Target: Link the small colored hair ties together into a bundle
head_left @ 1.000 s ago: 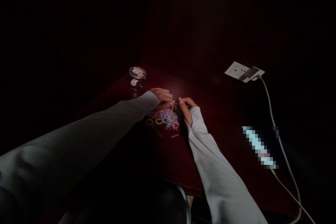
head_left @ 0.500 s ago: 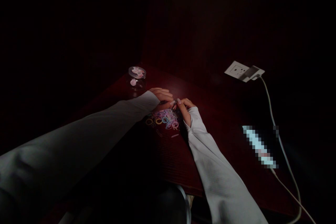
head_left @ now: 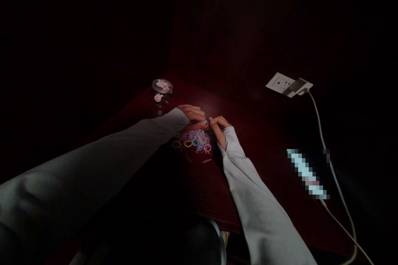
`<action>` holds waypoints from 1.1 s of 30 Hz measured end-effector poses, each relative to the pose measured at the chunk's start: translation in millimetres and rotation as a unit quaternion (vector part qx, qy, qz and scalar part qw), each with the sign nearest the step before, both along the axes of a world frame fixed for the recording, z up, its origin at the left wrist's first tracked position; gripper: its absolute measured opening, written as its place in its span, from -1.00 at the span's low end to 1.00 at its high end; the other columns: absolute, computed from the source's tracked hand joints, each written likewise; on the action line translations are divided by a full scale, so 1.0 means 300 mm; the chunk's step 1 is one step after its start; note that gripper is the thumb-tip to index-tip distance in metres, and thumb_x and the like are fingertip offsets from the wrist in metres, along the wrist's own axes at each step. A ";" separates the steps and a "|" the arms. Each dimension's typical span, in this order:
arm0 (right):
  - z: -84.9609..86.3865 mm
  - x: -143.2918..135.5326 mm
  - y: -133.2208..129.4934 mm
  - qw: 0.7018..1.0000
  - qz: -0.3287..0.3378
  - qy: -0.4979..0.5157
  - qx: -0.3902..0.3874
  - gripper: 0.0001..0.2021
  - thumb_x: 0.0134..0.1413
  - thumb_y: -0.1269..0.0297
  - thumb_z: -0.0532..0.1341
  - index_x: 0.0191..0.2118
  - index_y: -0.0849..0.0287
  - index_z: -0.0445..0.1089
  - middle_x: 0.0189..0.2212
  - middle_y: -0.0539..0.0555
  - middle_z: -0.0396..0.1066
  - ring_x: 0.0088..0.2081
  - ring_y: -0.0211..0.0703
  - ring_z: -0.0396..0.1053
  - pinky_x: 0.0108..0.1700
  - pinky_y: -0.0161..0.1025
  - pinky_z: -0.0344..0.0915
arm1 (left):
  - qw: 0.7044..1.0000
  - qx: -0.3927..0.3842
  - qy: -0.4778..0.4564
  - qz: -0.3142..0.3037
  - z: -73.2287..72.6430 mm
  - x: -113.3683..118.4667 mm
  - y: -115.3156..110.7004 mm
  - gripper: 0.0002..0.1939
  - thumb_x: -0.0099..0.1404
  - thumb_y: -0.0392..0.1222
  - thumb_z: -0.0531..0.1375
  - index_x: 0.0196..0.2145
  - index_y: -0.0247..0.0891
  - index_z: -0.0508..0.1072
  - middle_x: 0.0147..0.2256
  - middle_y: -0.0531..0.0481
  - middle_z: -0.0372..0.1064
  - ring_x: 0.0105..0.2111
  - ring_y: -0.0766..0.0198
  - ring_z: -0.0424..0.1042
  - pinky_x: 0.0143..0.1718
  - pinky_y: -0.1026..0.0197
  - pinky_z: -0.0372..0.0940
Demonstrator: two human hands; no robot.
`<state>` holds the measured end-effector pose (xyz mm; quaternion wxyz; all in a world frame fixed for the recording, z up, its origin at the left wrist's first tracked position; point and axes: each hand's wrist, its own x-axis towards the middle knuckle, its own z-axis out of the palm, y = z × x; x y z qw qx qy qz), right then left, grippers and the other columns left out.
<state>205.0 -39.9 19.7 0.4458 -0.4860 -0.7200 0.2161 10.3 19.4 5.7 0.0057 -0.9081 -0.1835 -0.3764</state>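
Thin, glossy bands [head_left: 197, 140] — pink, lilac, blue, yellow, some clearly round — lie in a tangled heap just below the hands. The left hand [head_left: 194, 114] curls over the heap's far edge, thumb near its fingers; the right hand [head_left: 220, 128] bends opposite, thumb-tip close to the left's. Whether either grips anything is too dark and small to tell. Both sleeves are pale, creased cloth. A clear, rounded jar [head_left: 163, 100] stands upright beyond the left hand, lid on, with pink patterning; its contents are unclear. The table [head_left: 214, 198] is dark red, faintly grained — the room nearly black, a white socket [head_left: 278, 84] at right with a cord [head_left: 320, 128].
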 end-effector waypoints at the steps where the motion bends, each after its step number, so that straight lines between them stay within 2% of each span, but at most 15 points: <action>1: 0.001 0.001 0.000 1.000 -0.002 0.000 0.000 -0.58 0.28 -0.12 0.19 -0.46 0.08 0.44 -0.41 -0.02 0.36 -0.31 -0.16 0.30 -0.19 -0.20 0.23 | 1.000 -0.001 -0.001 0.001 0.000 0.000 -0.001 -0.59 0.50 -0.12 -0.03 -0.39 -0.20 0.52 -0.41 0.00 0.49 -0.37 0.26 0.37 -0.25 0.19 0.22; 9: 0.007 0.002 -0.006 1.000 -0.004 -0.021 0.002 -0.59 0.30 -0.12 0.17 -0.40 0.07 0.50 -0.37 0.02 0.43 -0.27 -0.12 0.35 -0.16 -0.19 0.26 | 0.999 -0.006 0.009 0.036 0.014 -0.009 -0.014 -0.59 0.51 -0.09 -0.05 -0.35 -0.18 0.52 -0.36 0.02 0.53 -0.33 0.27 0.38 -0.21 0.21 0.22; 16: 0.003 -0.002 -0.003 0.999 -0.002 -0.040 0.010 -0.54 0.25 -0.20 0.20 -0.45 0.08 0.44 -0.43 -0.03 0.32 -0.35 -0.16 0.28 -0.23 -0.21 0.18 | 0.999 -0.027 0.001 0.017 0.016 -0.003 -0.017 -0.69 0.44 -0.02 0.08 -0.38 -0.18 0.48 -0.39 0.06 0.52 -0.35 0.31 0.38 -0.26 0.24 0.18; 26: 0.002 0.003 0.000 1.000 -0.005 -0.026 0.014 -0.58 0.27 -0.14 0.20 -0.44 0.08 0.46 -0.40 0.00 0.38 -0.29 -0.13 0.33 -0.17 -0.19 0.22 | 1.000 -0.027 -0.010 -0.006 0.016 -0.004 -0.010 -0.70 0.44 -0.04 0.06 -0.34 -0.18 0.50 -0.43 0.07 0.47 -0.40 0.32 0.35 -0.28 0.25 0.19; 33: -0.020 0.009 0.011 0.998 0.000 -0.062 0.017 -0.57 0.23 -0.19 0.22 -0.44 0.06 0.47 -0.39 0.01 0.39 -0.29 -0.09 0.35 -0.15 -0.16 0.23 | 1.000 -0.023 0.005 0.015 0.014 -0.005 -0.015 -0.65 0.45 -0.02 0.04 -0.40 -0.18 0.47 -0.42 0.05 0.48 -0.37 0.30 0.36 -0.28 0.25 0.19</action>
